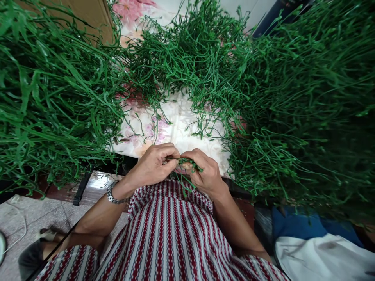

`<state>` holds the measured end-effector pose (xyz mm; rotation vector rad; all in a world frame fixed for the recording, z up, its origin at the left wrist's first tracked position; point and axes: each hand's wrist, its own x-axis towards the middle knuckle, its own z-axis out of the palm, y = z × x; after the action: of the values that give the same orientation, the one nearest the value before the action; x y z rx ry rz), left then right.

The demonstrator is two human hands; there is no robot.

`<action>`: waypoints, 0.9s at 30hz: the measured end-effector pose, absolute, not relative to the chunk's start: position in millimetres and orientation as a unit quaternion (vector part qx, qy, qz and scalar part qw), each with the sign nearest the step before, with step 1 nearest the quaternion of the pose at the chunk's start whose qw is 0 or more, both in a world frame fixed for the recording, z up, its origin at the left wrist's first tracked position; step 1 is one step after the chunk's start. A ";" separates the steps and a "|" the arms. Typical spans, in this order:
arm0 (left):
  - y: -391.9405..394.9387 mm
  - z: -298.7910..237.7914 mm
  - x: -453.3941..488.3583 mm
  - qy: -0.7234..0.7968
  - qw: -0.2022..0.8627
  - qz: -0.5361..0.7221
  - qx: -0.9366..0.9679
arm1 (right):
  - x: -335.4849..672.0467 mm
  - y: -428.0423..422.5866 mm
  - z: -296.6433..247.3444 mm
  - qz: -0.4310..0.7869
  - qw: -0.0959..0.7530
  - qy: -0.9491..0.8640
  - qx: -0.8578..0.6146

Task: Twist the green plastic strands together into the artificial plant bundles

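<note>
In front of my striped top, my left hand and my right hand are close together at the near edge of the table. Between them is a small bunch of thin green stems that look like plastic. My right hand curls around the bunch, and some of its ends hang down below. The left thumb and index finger pinch at the same stems, whose far ends are hidden by the fingers. Loose stems with small bud-like tips lie just beyond both hands.
Large tangled heaps of green stems rise at the left, the back and the right. They lie on a floral tablecloth. A cardboard box stands at the back left. White cloth is at the lower right.
</note>
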<state>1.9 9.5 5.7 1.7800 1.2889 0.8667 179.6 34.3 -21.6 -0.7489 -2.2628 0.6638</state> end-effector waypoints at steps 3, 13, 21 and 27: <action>9.7 5.4 3.0 0.507 0.380 0.342 0.694 | 179.4 37.0 -15.7 0.278 0.343 -0.849 -0.291; 7.0 4.1 8.6 0.539 0.390 0.324 0.673 | 179.2 40.9 -14.3 0.343 0.246 -0.863 -0.277; 6.9 6.5 6.0 0.521 0.356 0.301 0.715 | 179.2 40.8 -13.9 0.388 0.240 -0.843 -0.286; 8.4 6.0 6.5 0.525 0.361 0.288 0.715 | 182.9 40.4 -12.0 0.313 0.230 -0.875 -0.291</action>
<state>6.5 8.4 6.0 1.8416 1.3523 0.7424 182.9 40.4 -12.0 -0.7995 -2.4073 0.8601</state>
